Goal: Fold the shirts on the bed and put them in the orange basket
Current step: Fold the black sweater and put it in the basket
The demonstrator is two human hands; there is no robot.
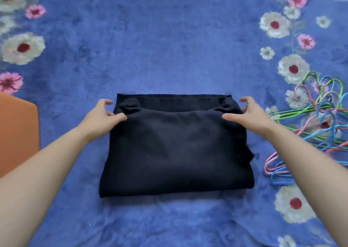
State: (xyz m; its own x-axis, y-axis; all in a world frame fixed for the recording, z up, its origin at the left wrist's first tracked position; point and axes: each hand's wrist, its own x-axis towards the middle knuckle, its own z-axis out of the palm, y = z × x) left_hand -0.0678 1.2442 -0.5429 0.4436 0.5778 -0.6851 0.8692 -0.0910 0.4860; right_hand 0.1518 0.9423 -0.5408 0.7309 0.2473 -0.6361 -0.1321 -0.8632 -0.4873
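Note:
A black shirt [175, 145] lies folded into a thick rectangle in the middle of the bed, its ribbed hem along the far edge. My left hand [102, 115] is at the shirt's far left corner, thumb resting on the fabric and fingers spread and loosely bent beside the edge. At the far right corner my right hand [250, 115] mirrors it, thumb on the fabric and fingers spread just off the edge. Neither hand grips the cloth. The orange basket [17, 132] shows at the left edge, only partly in view.
A blue blanket with white and pink flowers [169, 45] covers the bed. A heap of several coloured wire hangers [312, 126] lies just right of the shirt, close to my right forearm.

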